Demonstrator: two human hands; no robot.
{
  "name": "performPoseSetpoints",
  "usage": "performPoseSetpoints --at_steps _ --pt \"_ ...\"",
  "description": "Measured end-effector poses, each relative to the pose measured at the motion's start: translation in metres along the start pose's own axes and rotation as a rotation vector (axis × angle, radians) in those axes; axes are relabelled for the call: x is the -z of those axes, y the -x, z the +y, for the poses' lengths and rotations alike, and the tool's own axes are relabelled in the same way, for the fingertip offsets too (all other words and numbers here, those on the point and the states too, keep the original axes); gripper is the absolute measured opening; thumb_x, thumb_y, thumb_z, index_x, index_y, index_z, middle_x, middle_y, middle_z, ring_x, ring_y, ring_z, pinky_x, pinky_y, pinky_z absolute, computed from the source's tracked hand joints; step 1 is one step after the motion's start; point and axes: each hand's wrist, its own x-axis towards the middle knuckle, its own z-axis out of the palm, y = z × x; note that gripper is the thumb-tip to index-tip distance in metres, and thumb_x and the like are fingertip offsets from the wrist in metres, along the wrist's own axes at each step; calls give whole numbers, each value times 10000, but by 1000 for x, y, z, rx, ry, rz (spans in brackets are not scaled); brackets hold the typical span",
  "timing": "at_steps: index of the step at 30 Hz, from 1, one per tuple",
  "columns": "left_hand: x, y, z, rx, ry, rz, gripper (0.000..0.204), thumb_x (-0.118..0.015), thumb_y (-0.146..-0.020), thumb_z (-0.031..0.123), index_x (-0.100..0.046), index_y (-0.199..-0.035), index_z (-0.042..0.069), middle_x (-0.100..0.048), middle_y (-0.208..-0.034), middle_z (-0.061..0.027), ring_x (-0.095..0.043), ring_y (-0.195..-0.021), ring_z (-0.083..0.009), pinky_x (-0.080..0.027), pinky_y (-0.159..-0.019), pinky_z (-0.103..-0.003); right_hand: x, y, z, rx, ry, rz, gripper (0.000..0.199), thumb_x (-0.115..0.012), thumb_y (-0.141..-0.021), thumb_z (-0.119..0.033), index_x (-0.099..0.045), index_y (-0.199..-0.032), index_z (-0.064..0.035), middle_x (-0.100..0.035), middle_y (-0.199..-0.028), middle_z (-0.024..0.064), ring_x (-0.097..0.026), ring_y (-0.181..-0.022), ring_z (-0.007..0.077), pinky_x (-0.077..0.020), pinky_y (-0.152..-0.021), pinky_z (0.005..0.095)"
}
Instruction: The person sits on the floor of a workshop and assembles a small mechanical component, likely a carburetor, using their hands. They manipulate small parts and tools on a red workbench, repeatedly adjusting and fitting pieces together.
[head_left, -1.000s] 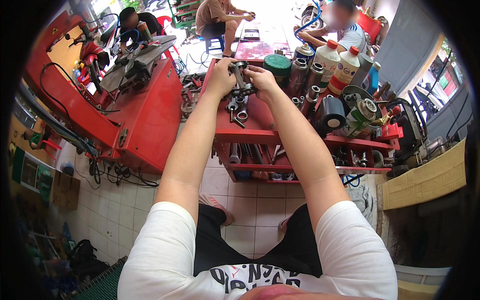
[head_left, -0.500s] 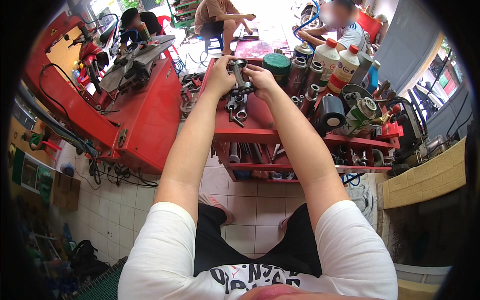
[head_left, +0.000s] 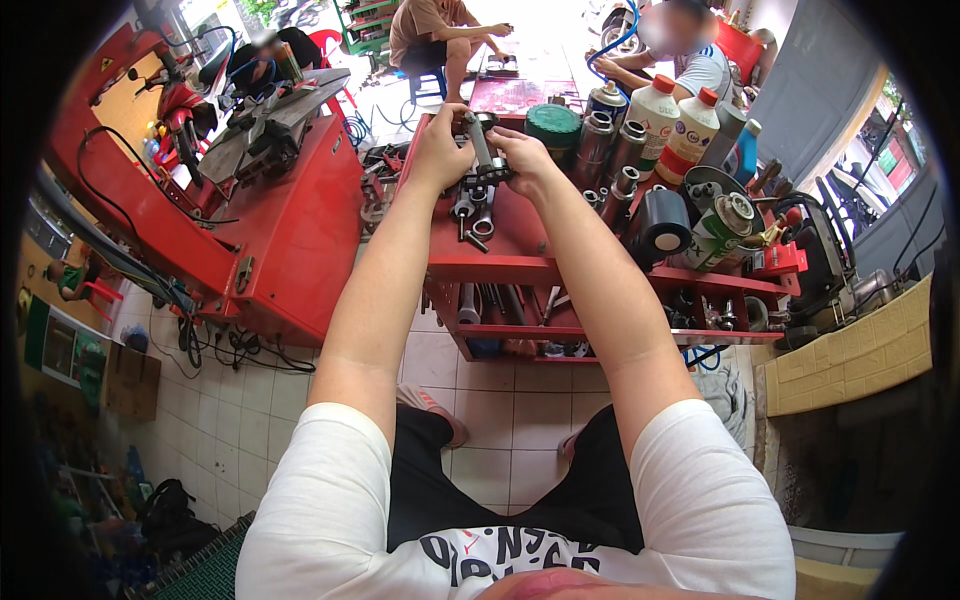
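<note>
We have just tilted the metal part (head_left: pixel 482 148), the grip of our left hand (head_left: pixel 441 150) and right hand (head_left: pixel 524 161) closed on it above the surface (head_left: pixel 518 230), far left, so handling continues.

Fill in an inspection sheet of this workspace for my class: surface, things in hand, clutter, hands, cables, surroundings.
Surface: red cart, partly bare near its front edge.
Things in hand: one metal part, held over the cart; its exact kind is unclear.
Clutter: bottles and a black cylinder among items crowding the cart's right; metal tools below the hands.
Hands: left hand and right hand both on the metal part.
Cables: dark cables on the floor.
Surroundings: red machine at left, people beyond, tiled floor.
</note>
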Motion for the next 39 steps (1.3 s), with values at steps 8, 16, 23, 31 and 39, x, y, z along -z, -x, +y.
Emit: performPoseSetpoints --at_steps 8,16,23,31,39 --pt "4 -2 6 114 24 -19 326 -740 -855 69 -605 -1150 42 -715 -951 -154 -720 -924 -304 -551 -829 -383 0 1 -1 -17 -35 -25 368 -656 -995 -45 -582 -1340 60 -711 -1093 148 -726 -919 231 -626 -755 384" --pt "2 -1 7 18 -21 13 386 -746 -836 69 -585 -1186 65 -722 -964 -156 -728 -938 -309 -556 -839 -396 3 -4 -1 -19 -32 -19 359 -657 -996 -47 -590 -1331 64 -711 -1092 151 -726 -919 232 -624 -752 381" --pt "4 -2 6 65 -5 -15 405 -755 -836 89 -566 -1194 67 -725 -996 -162 -729 -964 -312 -556 -848 -403 0 0 -1 -19 -18 -9 361 -656 -997 -48 -584 -1330 73 -709 -1091 155 -722 -928 230 -624 -758 379" --pt "2 -2 8 54 -8 4 402 -736 -839 83 -560 -1200 67 -723 -993 -161 -727 -956 -319 -557 -849 -411 2 -1 -1 -18 -24 -19 343 -659 -996 -50 -596 -1315 59 -711 -1083 145 -721 -916 225 -625 -749 385" --pt "-4 -3 -1 98 125 -3 375 -634 -892 56 -542 -1255 43 -709 -1050 -152 -702 -1000 -275 -545 -892 -382 7 -5 -2 7 -19 14 356 -674 -987 -51 -597 -1319 51 -714 -1077 137 -725 -894 215 -626 -735 385"
